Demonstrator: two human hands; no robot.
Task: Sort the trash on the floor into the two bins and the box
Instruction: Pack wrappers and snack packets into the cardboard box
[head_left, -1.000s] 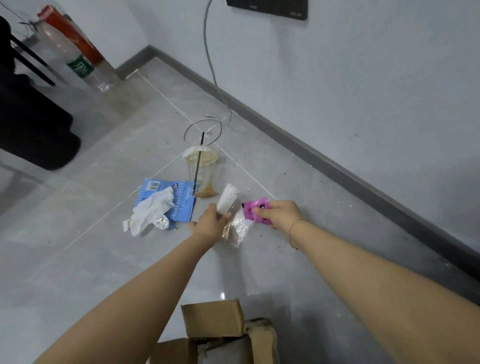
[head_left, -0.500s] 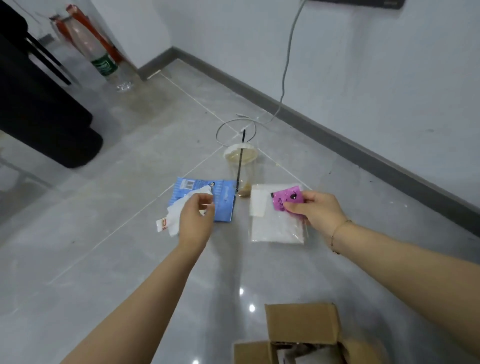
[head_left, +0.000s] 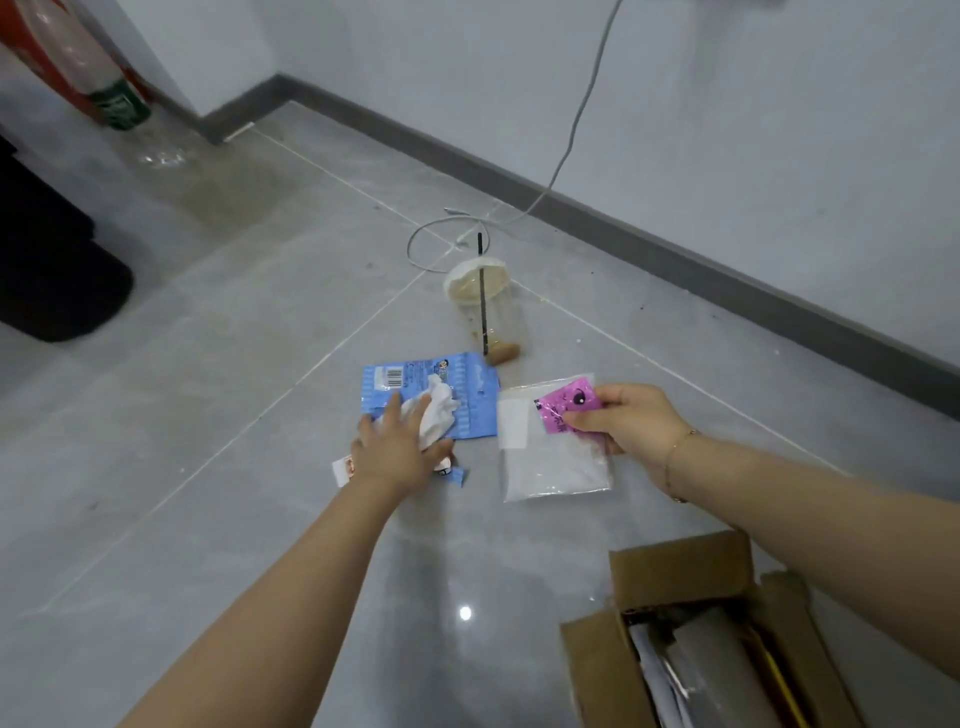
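Note:
My left hand (head_left: 396, 448) grips a crumpled white tissue (head_left: 435, 413) that lies on a blue snack wrapper (head_left: 470, 397) on the floor. Small wrapper scraps (head_left: 451, 472) poke out beneath that hand. My right hand (head_left: 631, 423) pinches a pink sachet (head_left: 565, 405) together with a clear plastic bag (head_left: 550, 460), which hangs down to the floor. An open cardboard box (head_left: 680, 564) with papers inside sits at the lower right.
A plastic cup (head_left: 483, 306) with a black straw and brown dregs stands behind the wrapper. A white cable (head_left: 566, 140) runs down the wall and loops on the floor. A black bin (head_left: 47, 280) is at the left, with a plastic bottle (head_left: 98, 78) above it.
The left hand let go of the clear bag and moved left onto the tissue, now gripping it. The right hand keeps the pink sachet and the bag. The view has shifted towards the box.

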